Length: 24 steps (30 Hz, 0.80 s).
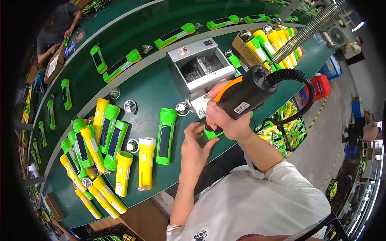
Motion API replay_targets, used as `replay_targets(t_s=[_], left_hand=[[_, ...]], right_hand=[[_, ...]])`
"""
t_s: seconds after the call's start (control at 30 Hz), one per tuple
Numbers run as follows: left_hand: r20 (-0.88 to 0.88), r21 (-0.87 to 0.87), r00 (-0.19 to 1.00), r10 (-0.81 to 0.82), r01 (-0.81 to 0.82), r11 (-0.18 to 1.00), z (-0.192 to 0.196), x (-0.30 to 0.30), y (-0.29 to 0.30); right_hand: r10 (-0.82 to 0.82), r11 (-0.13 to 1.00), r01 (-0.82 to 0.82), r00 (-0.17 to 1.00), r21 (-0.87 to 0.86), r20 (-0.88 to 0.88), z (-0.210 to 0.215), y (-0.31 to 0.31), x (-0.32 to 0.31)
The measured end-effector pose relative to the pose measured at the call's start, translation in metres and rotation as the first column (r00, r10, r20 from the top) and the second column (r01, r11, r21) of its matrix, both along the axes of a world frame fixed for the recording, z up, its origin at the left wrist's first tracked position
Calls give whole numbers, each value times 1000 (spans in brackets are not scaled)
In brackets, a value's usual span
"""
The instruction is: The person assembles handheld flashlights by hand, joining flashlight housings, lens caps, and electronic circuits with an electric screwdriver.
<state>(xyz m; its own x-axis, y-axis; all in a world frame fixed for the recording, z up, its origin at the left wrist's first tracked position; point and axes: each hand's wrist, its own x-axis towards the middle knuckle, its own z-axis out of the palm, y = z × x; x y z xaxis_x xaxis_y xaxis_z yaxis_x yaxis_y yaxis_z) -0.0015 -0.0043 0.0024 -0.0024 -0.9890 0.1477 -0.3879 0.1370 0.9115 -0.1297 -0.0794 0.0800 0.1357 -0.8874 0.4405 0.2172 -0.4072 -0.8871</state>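
My right hand (230,122) is wrapped round a black electric screwdriver (255,90) with an orange lever, which hangs from a coiled metal spring (307,34). Its tip points down at a green flashlight (210,134) near the table edge, mostly hidden by my hands. With thumb and fingers, my left hand (194,149) steadies that flashlight on the table. Just beyond my hands stands a grey metal screw feeder (201,66) with small screws in its open tray. To the left of my left hand lie a green flashlight with a dark panel (164,138) and a yellow flashlight (146,162).
More yellow and green flashlights (96,148) are heaped at the left, with loose silver reflectors (130,106) nearby. A cardboard box (245,50) of flashlights stands at the back right. Flashlights line the curved conveyor (152,26) beyond. A black coiled cable (309,90) loops right of the screwdriver.
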Motion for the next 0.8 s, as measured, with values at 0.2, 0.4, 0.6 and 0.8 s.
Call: replay_targets(t_s=[0.2,0.4,0.6,0.8], left_hand=[[23,-55,1000,12,-11,998,0,-1,4],[62,-71,998,26,-21,997,6,1,8],[102,-47,995,2,3,999,6,3,9],[77,-47,997,-11,15,999,6,2,10]], right_hand=[[41,997,-43,999,66,34,-13,6,2],[96,976,-158,932,-152,-349,0,15,-3],[91,969,-145,963,-200,-255,-7,17,-3],[115,986,-146,948,-85,-296,-8,16,-12]])
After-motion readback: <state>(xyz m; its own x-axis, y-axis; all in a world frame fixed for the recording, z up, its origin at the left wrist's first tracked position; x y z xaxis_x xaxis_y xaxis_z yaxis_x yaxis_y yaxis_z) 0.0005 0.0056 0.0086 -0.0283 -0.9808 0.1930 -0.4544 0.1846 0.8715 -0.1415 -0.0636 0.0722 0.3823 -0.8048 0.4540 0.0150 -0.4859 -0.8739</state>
